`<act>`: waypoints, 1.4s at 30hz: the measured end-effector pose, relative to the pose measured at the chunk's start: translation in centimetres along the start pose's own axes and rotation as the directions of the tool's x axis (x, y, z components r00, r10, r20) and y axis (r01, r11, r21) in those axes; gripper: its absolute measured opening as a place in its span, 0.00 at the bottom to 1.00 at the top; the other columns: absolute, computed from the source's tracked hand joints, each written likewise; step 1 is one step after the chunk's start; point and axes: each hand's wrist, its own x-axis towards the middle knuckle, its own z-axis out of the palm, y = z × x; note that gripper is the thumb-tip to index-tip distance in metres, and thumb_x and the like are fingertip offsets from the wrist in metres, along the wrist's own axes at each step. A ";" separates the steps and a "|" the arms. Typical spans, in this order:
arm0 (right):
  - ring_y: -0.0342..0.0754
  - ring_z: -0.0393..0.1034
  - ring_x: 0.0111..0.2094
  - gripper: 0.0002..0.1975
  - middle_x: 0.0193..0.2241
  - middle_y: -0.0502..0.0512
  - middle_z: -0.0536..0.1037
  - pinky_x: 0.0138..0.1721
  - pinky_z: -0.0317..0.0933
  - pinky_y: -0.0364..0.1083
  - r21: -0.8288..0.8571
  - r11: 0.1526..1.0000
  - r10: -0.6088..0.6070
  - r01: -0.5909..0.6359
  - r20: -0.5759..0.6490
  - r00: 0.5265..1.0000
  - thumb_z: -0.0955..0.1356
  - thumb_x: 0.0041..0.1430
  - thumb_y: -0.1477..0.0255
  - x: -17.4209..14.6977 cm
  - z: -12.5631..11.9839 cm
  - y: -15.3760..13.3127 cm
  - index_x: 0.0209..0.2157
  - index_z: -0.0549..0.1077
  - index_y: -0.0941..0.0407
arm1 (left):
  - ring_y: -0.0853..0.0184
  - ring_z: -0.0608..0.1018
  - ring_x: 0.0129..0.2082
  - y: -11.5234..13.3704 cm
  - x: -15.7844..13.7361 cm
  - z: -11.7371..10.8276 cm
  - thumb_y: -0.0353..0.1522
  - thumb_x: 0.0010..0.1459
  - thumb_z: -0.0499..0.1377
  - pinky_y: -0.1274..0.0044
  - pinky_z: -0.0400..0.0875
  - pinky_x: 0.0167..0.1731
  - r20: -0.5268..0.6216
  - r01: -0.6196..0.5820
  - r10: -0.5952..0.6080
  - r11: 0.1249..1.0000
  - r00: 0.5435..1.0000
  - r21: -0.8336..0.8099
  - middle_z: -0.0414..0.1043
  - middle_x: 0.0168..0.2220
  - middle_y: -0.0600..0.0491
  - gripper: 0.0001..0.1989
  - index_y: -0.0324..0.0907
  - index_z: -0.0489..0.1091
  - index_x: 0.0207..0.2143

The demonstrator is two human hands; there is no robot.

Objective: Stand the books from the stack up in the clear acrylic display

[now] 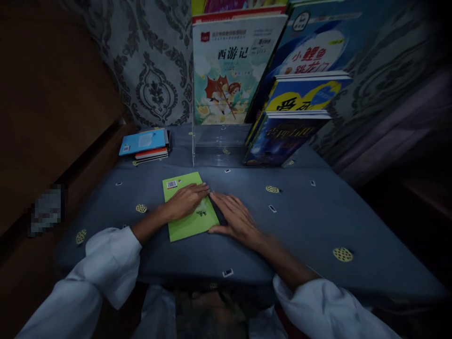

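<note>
A closed green book (187, 225) lies on the table with its barcode at the upper left corner. My left hand (187, 200) rests flat across its cover, fingers stretched toward the right edge. Beside that right edge is my right hand (237, 217), its fingers extended and its thumb near the lower right corner. The fingertips of both hands come close together at the upper right side of the book. Part of the cover is hidden under my left hand.
A clear acrylic stand (215, 157) at the back holds a white picture book (236, 56), a dark blue book (278, 139) and several others. At the back left lies a small stack topped by a light blue book (141, 141). A patterned cloth covers the table (303, 226).
</note>
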 end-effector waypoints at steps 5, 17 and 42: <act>0.63 0.61 0.63 0.50 0.63 0.67 0.66 0.61 0.57 0.63 0.005 0.999 0.034 -0.034 -0.009 0.999 0.70 0.57 0.50 0.0 -0.1 -0.3 0.71 0.43 0.52 | 0.62 0.60 0.68 3.3 -1.4 -0.1 0.23 0.66 0.48 0.67 0.55 0.66 0.037 -0.056 0.058 0.996 0.998 -0.071 0.56 0.68 0.47 0.29 0.44 0.53 0.68; 0.61 0.66 0.59 0.42 0.59 0.66 0.71 0.58 0.61 0.62 0.015 1.000 -0.018 0.018 -0.019 1.000 0.70 0.59 0.55 -0.1 0.0 -0.3 0.68 0.52 0.54 | 0.66 0.57 0.69 5.7 -3.4 0.3 0.23 0.66 0.48 0.68 0.50 0.68 0.083 -0.139 0.157 0.972 0.984 -0.191 0.56 0.68 0.50 0.28 0.45 0.56 0.67; 0.58 0.70 0.56 0.22 0.56 0.63 0.75 0.54 0.67 0.60 -0.048 0.995 -0.091 0.091 0.006 0.996 0.69 0.63 0.60 -0.1 0.6 -0.1 0.56 0.73 0.54 | 0.62 0.59 0.68 -2.3 -11.8 0.2 0.41 0.73 0.39 0.65 0.54 0.67 -0.105 0.294 -0.295 0.956 0.950 -0.020 0.56 0.68 0.47 0.26 0.41 0.58 0.66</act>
